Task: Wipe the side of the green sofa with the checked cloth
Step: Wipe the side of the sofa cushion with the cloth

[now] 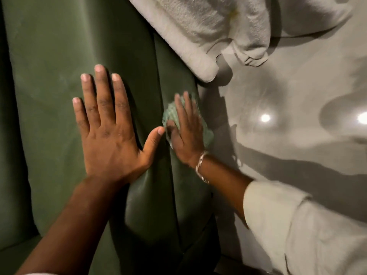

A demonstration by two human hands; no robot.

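Note:
The green sofa [49, 56] fills the left half of the head view, its velvet arm running top to bottom. My left hand [107, 132] lies flat on the arm's top with the fingers spread and nothing in it. My right hand [186, 132], a silver bracelet on the wrist, presses the green checked cloth [170, 114] against the sofa's outer side. The cloth is bunched under the palm and only its edges show. The right hand is slightly blurred.
A white towel [190, 36] hangs over the sofa's upper right edge. To the right is a glossy grey floor [278, 96] with light reflections and shadows. My pale sleeve [297, 225] covers the lower right.

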